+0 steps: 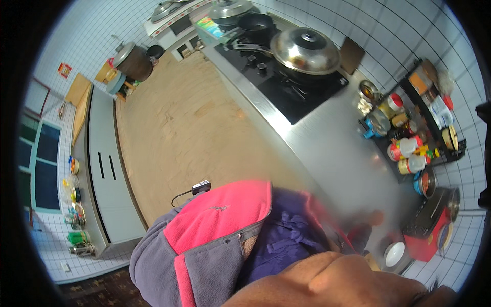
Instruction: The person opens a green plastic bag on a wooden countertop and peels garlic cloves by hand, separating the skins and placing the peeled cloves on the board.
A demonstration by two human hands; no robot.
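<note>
Neither of my hands shows clearly; my pink and grey fleece jacket point(220, 215) and a dark purple garment point(286, 225) fill the lower middle. A small dark device point(200, 187) with a cable stands out at the jacket's edge. Beside my body runs the steel counter point(327, 148). A blurred skin-toned patch lies over its near end; whether it is a hand or a reflection I cannot tell. Close to that patch is a white bowl point(394, 254). Farther along, a lidded steel wok point(306, 51) sits on the black gas hob point(286, 100), next to a dark frying pan point(255, 23).
A black rack point(455, 148) with several jars and bottles stands against the tiled wall. Near it are a black and red box point(427, 225) and a metal bowl point(424, 182). Grey cabinets point(117, 199) line the left side. A large pot point(132, 61) stands across the tan floor point(174, 133).
</note>
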